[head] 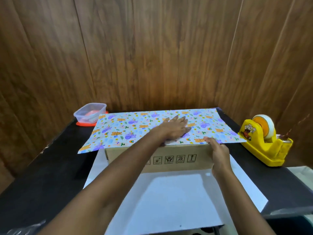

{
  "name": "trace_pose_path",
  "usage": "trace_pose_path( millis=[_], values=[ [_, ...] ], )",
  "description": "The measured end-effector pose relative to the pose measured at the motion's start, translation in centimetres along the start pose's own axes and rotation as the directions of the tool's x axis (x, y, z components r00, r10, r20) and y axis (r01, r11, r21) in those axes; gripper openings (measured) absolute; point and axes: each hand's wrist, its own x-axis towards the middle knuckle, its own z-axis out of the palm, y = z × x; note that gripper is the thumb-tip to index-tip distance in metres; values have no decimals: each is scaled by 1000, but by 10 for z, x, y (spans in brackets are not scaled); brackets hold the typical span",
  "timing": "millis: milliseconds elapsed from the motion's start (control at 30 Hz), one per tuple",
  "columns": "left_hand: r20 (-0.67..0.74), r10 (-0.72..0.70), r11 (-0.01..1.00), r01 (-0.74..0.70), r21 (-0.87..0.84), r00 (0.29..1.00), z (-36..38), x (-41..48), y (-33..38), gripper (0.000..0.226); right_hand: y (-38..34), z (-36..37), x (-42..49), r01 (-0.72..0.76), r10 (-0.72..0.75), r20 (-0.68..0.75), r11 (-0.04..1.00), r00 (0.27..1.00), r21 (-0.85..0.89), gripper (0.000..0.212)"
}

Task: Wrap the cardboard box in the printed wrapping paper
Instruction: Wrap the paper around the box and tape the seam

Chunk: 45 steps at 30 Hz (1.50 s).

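Note:
A brown cardboard box (169, 158) with handling symbols on its near side stands on the white underside of the wrapping paper (169, 197). The paper's printed flap (128, 128), with orange and purple animals, is folded over the box top. My left hand (176, 128) lies flat on that flap, fingers straight, pressing it down. My right hand (218, 156) is at the box's near right corner, its thumb and fingers pinching the flap's near edge.
A yellow tape dispenser (265, 143) stands to the right of the box. A clear plastic container (89, 112) on an orange lid sits at the back left. The black table (50, 175) ends at a wood-panel wall (152, 56) behind.

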Motion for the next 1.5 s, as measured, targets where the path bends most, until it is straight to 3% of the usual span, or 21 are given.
trace_pose_path(
  millis=[167, 333, 500, 667, 700, 767, 833, 933, 1100, 1333, 1500],
  values=[
    [-24, -44, 998, 43, -41, 999, -2, 55, 17, 56, 1, 0, 7, 28, -28, -3, 999, 1000, 34, 24],
    [-89, -278, 960, 275, -48, 956, 1, 47, -34, 57, -3, 2, 2, 42, -43, 20, 998, 999, 41, 16],
    [-108, -494, 869, 493, -38, 863, 6, -17, -112, 59, -5, 2, -5, 47, -48, 27, 999, 998, 26, 18],
    [-36, -703, 711, 701, -53, 710, 5, -89, -151, 60, -9, 2, -10, 49, -50, 25, 999, 998, 10, 19],
    [-26, -691, 722, 692, 27, 722, 3, -98, -144, 58, -10, 1, -10, 48, -48, 26, 999, 998, 8, 19],
    [-35, -549, 818, 546, 181, 835, 2, -108, -115, 53, -10, 0, -11, 42, -42, 28, 999, 999, 0, 24],
    [-29, -330, 938, 331, 98, 944, 3, -111, -72, 56, -11, -1, -11, 37, -37, 33, 999, 999, -16, 32],
    [-54, -127, 991, 124, -54, 990, 8, -113, -22, 69, -11, -4, -13, 24, -21, 66, 999, 998, -37, 39],
    [-136, -176, 964, 199, 174, 975, 27, -104, 9, 79, -16, -7, -12, -16, 22, 67, 996, 997, -82, 45],
    [-276, -183, 946, 245, 211, 944, 37, -101, 11, 71, -33, -10, -7, -10, 24, 78, 983, 997, -184, 26],
    [-325, -173, 939, 256, 231, 930, 41, -100, 15, 70, -37, -12, -3, 1, 21, 88, 970, 996, -241, 34]
  ],
)
